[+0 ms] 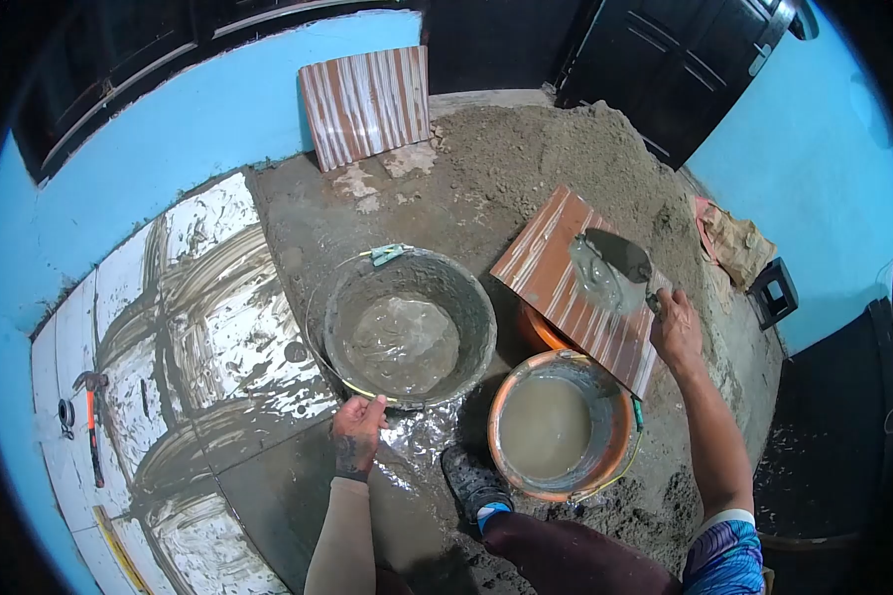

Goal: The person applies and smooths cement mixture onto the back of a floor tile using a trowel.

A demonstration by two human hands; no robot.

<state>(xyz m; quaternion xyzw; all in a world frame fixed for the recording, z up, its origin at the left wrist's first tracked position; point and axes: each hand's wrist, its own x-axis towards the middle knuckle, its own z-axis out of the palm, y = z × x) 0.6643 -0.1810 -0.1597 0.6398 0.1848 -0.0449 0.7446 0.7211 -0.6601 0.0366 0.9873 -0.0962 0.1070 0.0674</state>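
Observation:
My right hand [677,330] grips the handle of a trowel [617,251]. The trowel's dark blade is over a brown tile [549,250] with whitish stripes, and wet grey cement [602,288] lies at the blade on the tile's face. That tile rests tilted over an orange bucket. At the near rim of a large dark bucket [483,337], my left hand [360,424] has its fingers closed on the edge, by the bucket's thin wire handle. Wet grey mortar [402,342] fills the bottom of this bucket.
An orange-rimmed bucket [498,451] of cloudy water stands close to my shoe [471,481]. White floor tiles [223,213] smeared with cement lie left, bearing a hammer [92,426]. Another striped tile [365,104] leans on the blue wall. Behind is a sand pile [556,149]; a sack [734,243] lies right.

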